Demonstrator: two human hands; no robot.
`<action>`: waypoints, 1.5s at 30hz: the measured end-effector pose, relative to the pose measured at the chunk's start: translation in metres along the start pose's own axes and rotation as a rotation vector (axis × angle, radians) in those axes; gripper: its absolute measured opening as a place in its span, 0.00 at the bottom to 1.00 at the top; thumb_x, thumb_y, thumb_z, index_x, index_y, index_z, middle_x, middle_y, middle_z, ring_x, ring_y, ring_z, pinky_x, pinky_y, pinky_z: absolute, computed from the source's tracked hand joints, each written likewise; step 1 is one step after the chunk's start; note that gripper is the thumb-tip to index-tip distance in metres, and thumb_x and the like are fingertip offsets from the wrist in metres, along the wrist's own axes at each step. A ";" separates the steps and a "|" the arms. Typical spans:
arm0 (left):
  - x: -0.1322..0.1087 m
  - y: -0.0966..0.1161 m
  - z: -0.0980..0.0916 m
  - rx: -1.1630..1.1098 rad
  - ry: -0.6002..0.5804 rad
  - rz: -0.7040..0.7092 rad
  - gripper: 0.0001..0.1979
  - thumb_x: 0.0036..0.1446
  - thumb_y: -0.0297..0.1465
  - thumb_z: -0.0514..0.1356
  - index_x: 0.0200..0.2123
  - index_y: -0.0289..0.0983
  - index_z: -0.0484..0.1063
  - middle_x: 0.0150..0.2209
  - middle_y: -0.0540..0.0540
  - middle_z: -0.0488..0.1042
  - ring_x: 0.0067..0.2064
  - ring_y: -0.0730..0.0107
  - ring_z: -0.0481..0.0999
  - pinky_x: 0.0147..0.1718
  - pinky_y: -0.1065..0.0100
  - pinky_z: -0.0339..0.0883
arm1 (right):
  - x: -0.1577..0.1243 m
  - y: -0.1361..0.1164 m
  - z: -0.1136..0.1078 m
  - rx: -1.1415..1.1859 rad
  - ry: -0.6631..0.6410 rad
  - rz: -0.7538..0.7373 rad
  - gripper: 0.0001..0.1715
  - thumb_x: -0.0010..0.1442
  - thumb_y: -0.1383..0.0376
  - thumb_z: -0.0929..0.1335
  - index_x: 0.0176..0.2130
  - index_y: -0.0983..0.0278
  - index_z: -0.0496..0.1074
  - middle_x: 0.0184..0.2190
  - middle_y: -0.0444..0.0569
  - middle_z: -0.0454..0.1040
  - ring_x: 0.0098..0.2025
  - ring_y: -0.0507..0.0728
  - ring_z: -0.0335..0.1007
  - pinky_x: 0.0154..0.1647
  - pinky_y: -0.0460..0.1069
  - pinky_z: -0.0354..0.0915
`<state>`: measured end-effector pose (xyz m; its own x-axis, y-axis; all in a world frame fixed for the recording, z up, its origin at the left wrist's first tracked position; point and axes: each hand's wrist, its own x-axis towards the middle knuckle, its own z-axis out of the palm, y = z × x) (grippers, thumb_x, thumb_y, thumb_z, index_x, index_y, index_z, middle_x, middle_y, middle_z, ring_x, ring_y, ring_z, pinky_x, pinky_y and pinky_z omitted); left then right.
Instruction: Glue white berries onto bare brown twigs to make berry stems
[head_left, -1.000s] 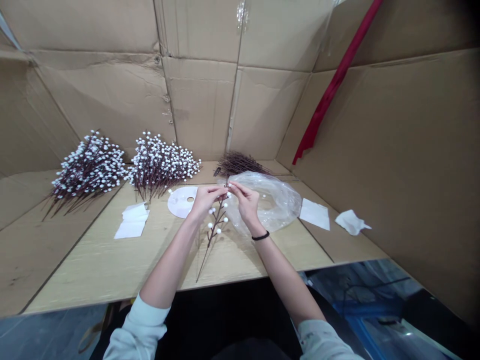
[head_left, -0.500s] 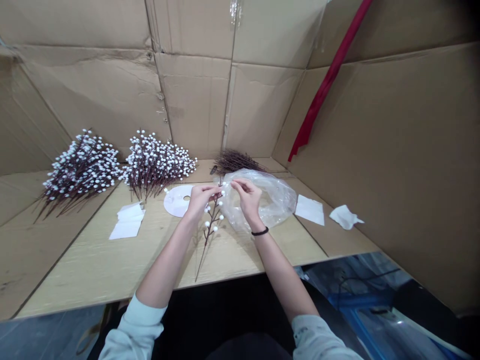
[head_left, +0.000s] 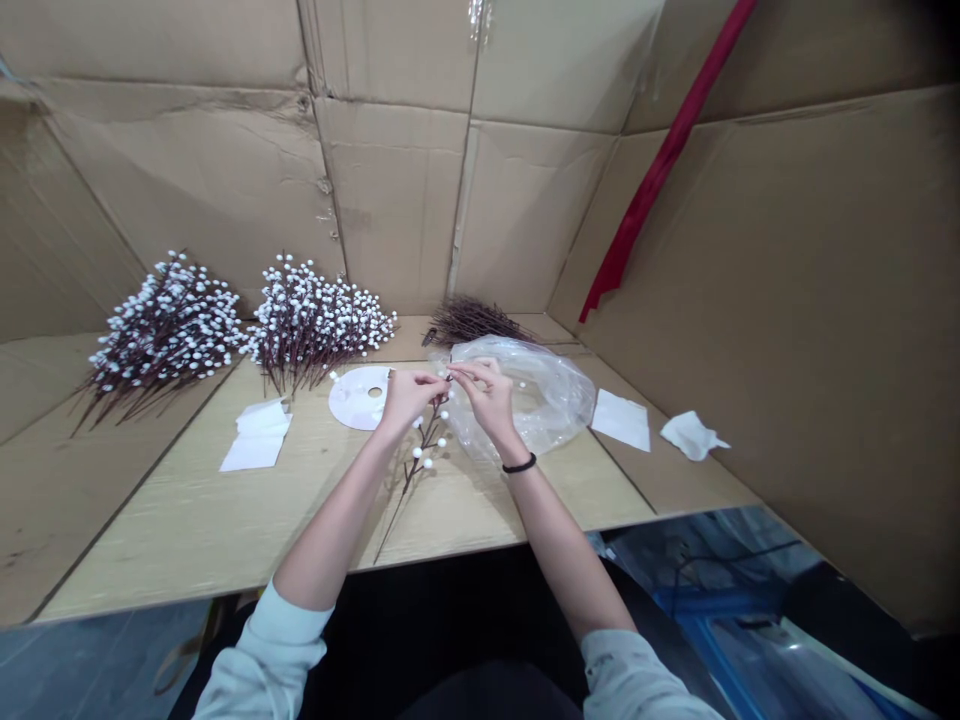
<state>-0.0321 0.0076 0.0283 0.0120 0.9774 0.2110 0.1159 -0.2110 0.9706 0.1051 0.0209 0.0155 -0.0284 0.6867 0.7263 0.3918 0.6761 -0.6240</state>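
Note:
A thin dark-stemmed sprig with white berries [head_left: 424,446] hangs down from my fingers over the pale wooden table top [head_left: 187,510]. My left hand [head_left: 409,397] and my right hand [head_left: 487,392] meet at its upper end, their fingertips pinching the stem. Behind my right hand lies a crumpled clear plastic bag [head_left: 540,395]. Left of my left hand, a white plastic disc with a central hole [head_left: 354,398] lies flat. A black band circles my right wrist.
Two heaped bundles of white-berry sprigs [head_left: 169,325] [head_left: 319,325] lie at the back left, and a bundle of bare brown twigs [head_left: 472,320] at the back. White paper sheets [head_left: 255,437] [head_left: 620,420] and a crumpled tissue [head_left: 691,435] lie about. Cardboard [head_left: 390,200] lines the walls.
My hands have moved closer together, their fingertips now meeting on the stem. The sprig's lower end has swung left, and the view has shifted slightly.

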 end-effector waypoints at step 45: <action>-0.002 -0.003 0.001 0.120 0.034 0.106 0.10 0.40 0.32 0.58 0.22 0.31 0.76 0.20 0.47 0.74 0.24 0.72 0.69 0.23 0.74 0.58 | -0.001 0.006 0.005 0.299 -0.063 0.171 0.09 0.49 0.61 0.69 0.32 0.60 0.77 0.35 0.46 0.78 0.40 0.57 0.73 0.47 0.51 0.65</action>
<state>-0.0314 0.0067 0.0251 -0.0029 0.9482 0.3177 0.2334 -0.3083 0.9222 0.1029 0.0251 0.0099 -0.0461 0.8058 0.5904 0.1096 0.5916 -0.7988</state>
